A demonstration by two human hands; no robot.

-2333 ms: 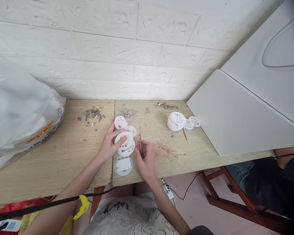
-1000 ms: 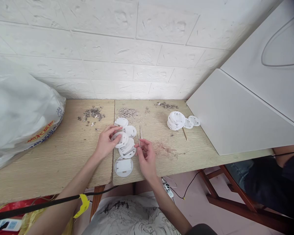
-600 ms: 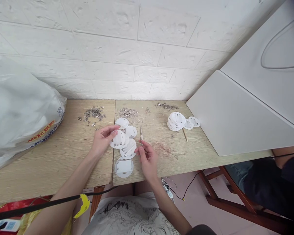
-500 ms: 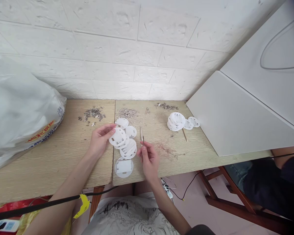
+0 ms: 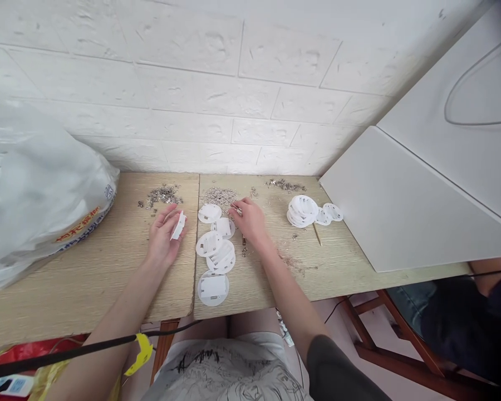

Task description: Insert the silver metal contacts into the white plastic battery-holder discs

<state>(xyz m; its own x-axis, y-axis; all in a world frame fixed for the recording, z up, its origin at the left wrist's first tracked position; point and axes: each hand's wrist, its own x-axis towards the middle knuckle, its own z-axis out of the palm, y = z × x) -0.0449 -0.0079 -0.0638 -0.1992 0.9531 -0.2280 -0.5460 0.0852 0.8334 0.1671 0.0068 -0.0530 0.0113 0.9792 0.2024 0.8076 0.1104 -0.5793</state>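
Observation:
My left hand grips a white plastic disc turned nearly on edge above the left board. My right hand reaches to the near right edge of a pile of tiny metal pieces. Its thumb and forefinger are pinched together; what lies between them is too small to make out. Between my hands, several round white plastic discs with slots and raised boxes lie in an overlapping column. A few small metal bits rest beside the column, and my right hand and forearm partly hide that spot.
More metal pieces lie at the back left and back right. Stacked white discs and a thin stick sit to the right. A plastic bag fills the left side; a white panel bounds the right.
My left hand has lifted a disc off the column and tipped it up, moving left. My right hand has moved from beside the column forward to the metal pile.

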